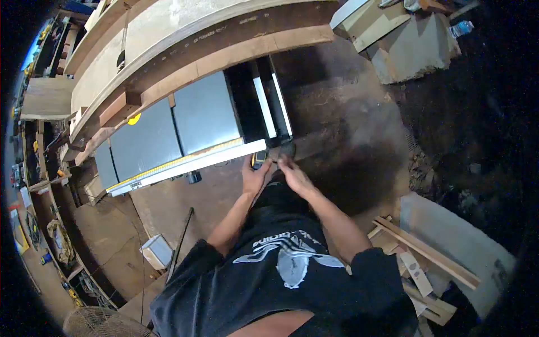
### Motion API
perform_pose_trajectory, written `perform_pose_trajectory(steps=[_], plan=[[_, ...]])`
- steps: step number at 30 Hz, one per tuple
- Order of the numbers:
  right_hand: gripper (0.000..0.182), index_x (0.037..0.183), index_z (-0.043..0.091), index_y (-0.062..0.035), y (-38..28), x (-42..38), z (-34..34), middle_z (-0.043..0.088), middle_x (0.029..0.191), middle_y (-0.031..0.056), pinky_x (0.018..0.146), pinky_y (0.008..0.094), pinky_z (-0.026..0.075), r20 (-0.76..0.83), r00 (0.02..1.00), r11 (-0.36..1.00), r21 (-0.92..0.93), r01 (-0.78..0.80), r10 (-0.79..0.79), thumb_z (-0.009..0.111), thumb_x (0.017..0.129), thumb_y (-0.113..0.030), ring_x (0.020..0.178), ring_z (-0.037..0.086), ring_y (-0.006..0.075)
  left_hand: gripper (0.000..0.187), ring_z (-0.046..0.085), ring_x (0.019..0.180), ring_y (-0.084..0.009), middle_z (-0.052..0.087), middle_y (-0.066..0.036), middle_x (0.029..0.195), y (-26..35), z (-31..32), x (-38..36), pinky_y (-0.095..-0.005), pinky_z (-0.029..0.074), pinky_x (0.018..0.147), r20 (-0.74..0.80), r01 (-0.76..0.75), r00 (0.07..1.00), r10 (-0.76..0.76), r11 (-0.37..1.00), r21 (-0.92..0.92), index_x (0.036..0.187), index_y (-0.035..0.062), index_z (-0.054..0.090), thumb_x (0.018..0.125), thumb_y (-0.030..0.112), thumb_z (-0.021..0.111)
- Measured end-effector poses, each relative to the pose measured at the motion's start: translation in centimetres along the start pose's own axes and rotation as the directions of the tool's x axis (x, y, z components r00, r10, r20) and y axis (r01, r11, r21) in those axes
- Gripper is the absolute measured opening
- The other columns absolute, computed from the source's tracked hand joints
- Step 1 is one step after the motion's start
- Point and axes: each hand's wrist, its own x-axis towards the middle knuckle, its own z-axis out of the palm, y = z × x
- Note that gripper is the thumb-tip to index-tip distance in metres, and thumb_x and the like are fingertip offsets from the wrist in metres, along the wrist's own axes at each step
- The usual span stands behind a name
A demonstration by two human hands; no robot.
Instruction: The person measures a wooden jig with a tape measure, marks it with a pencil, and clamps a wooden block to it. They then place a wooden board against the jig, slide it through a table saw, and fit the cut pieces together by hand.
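Both hands meet in front of the body, just below the right end of a table saw's white and yellow front rail. My left hand is closed around a small black and yellow tape measure. Close beside it, my right hand has its fingers pressed together near the tape measure; what they pinch, if anything, is too small to make out. The saw's grey top lies up and to the left of the hands.
A long wooden beam crosses above the saw. Wooden boards lie at the lower right. A white box and a dark rod are at the lower left, near a fan. Cluttered shelves line the left.
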Motion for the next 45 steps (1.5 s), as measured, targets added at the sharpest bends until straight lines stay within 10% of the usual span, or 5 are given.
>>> perform_pose_trajectory(steps=[16,27,35,38,45], plan=[[0.060,0.129,0.063,-0.0001,22.7,-10.5,-49.8,0.064,0.126,0.0271,0.102,0.0495,0.048,-0.187,0.982,0.706,-0.694,-0.141,0.013,0.054,0.099,-0.051,0.118,0.062,0.0411,0.045,0.062,0.112,-0.0442,0.069,-0.022,0.122,-16.3,9.9,21.6,-0.0521,0.046,0.098,-0.227,0.211,0.965,-0.128,0.894,0.394,0.142,0.0139,0.056,0.106,0.039,0.046],[0.043,0.118,0.068,0.0040,-14.1,16.2,-69.6,0.071,0.081,0.0118,0.068,0.0366,0.055,-0.251,0.890,0.592,-0.805,0.026,-0.380,0.064,0.097,-0.033,0.068,0.068,0.0199,0.031,0.068,0.079,-0.0392,0.072,-0.023,0.097,-9.6,11.5,18.6,-0.0473,0.056,0.068,-0.484,0.456,0.871,-0.078,0.496,0.739,0.098,-0.0021,0.071,0.094,0.026,0.058],[0.055,0.126,0.065,-0.0007,-34.4,32.2,-59.0,0.067,0.126,0.0201,0.092,0.0411,0.050,0.009,0.894,0.671,-0.657,0.343,-0.448,0.058,0.098,-0.047,0.113,0.066,0.0309,0.045,0.066,0.103,-0.0433,0.067,-0.028,0.117,-5.2,18.6,13.3,-0.0523,0.053,0.085,-0.967,0.545,-0.106,0.234,0.827,0.140,0.122,-0.0035,0.064,0.092,0.031,0.062],[0.052,0.129,0.064,-0.0024,-32.4,36.2,-60.5,0.066,0.126,0.0225,0.101,0.0430,0.048,-0.097,0.886,0.635,-0.733,0.245,-0.454,0.064,0.093,-0.040,0.117,0.063,0.0379,0.047,0.068,0.090,-0.0305,0.072,-0.020,0.109,3.8,23.2,10.2,-0.0414,0.053,0.079,-0.773,0.780,0.625,0.111,-0.130,0.612,0.121,-0.0004,0.067,0.092,0.037,0.068],[0.057,0.120,0.067,0.0022,-30.4,40.8,-67.1,0.069,0.121,0.0243,0.095,0.0476,0.049,-0.188,0.975,0.773,-0.634,-0.031,-0.115,0.059,0.097,-0.049,0.110,0.064,0.0426,0.047,0.069,0.091,-0.0290,0.073,-0.019,0.109,11.7,28.8,20.8,-0.0405,0.053,0.079,-0.789,0.827,0.563,-0.247,0.161,0.539,0.119,0.0004,0.069,0.093,0.039,0.068]])
